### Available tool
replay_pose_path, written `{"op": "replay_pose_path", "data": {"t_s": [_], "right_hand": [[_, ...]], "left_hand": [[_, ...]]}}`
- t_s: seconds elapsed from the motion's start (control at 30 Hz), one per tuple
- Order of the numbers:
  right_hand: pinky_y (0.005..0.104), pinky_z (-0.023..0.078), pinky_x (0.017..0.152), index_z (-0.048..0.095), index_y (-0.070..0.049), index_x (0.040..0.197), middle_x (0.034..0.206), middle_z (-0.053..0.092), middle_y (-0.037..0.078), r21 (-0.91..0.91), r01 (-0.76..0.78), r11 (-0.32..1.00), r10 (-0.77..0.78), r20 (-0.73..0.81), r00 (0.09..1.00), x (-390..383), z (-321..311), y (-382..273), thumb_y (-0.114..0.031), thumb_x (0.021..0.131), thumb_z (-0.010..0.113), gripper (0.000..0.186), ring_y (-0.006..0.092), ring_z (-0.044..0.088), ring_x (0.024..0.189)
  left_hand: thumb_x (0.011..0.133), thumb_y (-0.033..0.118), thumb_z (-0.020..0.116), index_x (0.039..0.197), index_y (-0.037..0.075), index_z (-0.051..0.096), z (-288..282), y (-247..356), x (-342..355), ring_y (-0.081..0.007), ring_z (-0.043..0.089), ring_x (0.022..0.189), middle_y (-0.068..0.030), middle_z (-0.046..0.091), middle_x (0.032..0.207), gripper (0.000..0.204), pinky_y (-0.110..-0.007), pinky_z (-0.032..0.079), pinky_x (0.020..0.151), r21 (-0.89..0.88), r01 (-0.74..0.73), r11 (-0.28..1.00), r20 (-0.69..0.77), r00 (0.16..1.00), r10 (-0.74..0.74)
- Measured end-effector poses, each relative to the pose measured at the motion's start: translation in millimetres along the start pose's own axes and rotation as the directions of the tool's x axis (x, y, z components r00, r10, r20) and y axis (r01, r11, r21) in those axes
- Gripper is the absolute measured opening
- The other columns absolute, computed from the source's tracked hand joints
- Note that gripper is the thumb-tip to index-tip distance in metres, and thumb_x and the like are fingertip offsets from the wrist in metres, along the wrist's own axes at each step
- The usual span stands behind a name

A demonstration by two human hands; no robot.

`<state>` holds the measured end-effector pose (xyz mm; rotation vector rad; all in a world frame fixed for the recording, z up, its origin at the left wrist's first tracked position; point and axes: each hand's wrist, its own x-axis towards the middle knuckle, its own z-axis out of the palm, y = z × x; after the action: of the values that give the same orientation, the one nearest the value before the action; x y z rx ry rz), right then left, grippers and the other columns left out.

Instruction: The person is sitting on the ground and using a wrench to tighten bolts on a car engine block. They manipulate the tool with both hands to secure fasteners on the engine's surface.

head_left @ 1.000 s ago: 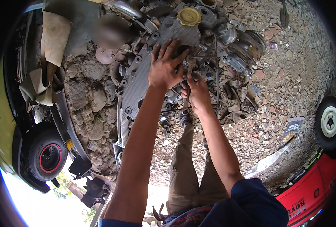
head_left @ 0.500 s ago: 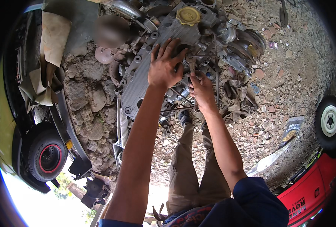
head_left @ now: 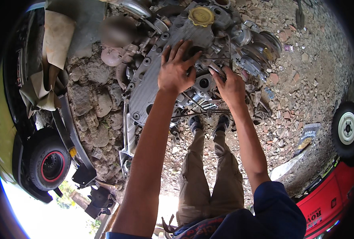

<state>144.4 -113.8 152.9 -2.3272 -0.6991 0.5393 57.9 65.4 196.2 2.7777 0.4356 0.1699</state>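
A grey engine with a ribbed top cover [head_left: 144, 93] lies in front of me, a yellow oil filler cap [head_left: 201, 16] at its far end. My left hand [head_left: 176, 71] rests on the cover, fingers spread, thumb and index finger beside a round opening. My right hand [head_left: 230, 87] is closed on a metal wrench [head_left: 215, 67], whose far end sits at the engine's right side, close to my left index finger. What that end grips is too small to tell. Thin metal rods cross the engine just below my hands.
Pulleys [head_left: 260, 47] sit at the engine's right. A dark rag [head_left: 261, 107] lies on gravel beside my right forearm. Rough stones [head_left: 101, 103] lie left of the engine, near a car wheel with a red rim ring [head_left: 52, 166]. A red vehicle [head_left: 328, 199] stands at lower right.
My right hand has swung to the right with the wrench, which now slants instead of pointing toward me. My left hand stays spread on the cover, almost unmoved.
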Motion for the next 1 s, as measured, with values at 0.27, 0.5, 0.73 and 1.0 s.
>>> {"op": "replay_pose_path", "data": {"t_s": [0.27,0.5,0.73,1.0], "right_hand": [[0.0439,0.05,0.057,0.066,-0.005,0.086,0.066,0.065,0.016,-0.026,-0.05,0.998,0.049,-0.034,0.998,0.1,-1.3,4.3,-0.05,0.087,0.065,0.046,0.0379,0.065,0.063],[0.0353,0.044,0.054,0.064,-0.002,0.082,0.065,0.062,0.01,0.379,-0.166,0.911,0.215,-0.092,0.972,-30.0,23.9,4.6,-0.019,0.079,0.08,0.024,0.0213,0.06,0.057],[0.0394,0.051,0.066,0.061,-0.001,0.098,0.09,0.063,0.015,0.415,0.293,0.861,-0.042,-0.515,0.856,3.2,52.1,-24.7,-0.01,0.071,0.08,0.034,0.0348,0.064,0.078],[0.0394,0.05,0.068,0.064,0.002,0.098,0.091,0.064,0.018,0.393,0.263,0.881,-0.009,-0.543,0.84,19.0,69.7,-32.5,-0.013,0.078,0.079,0.029,0.0353,0.064,0.079]], "left_hand": [[0.071,0.015,0.061,0.117,0.031,0.069,0.5,-2.1,-1.0,-0.026,0.04,0.136,-0.0041,0.049,0.141,0.049,-0.049,0.025,0.116,0.007,-0.004,1.0,0.012,1.0,0.003],[0.075,0.015,0.061,0.122,0.021,0.064,-0.1,0.2,0.7,-0.0237,0.039,0.136,-0.0036,0.049,0.142,0.048,-0.047,0.026,0.116,0.005,0.021,1.0,0.003,1.0,-0.021],[0.078,0.013,0.055,0.123,0.017,0.062,3.0,-4.2,0.1,-0.0248,0.039,0.136,-0.0039,0.049,0.141,0.046,-0.047,0.026,0.115,-0.009,0.013,1.0,-0.026,1.0,-0.013],[0.08,0.018,0.056,0.12,0.019,0.064,3.4,-5.8,-1.5,-0.0209,0.035,0.139,-0.0016,0.047,0.143,0.041,-0.047,0.023,0.117,0.032,0.012,0.999,0.019,1.0,-0.013]]}}
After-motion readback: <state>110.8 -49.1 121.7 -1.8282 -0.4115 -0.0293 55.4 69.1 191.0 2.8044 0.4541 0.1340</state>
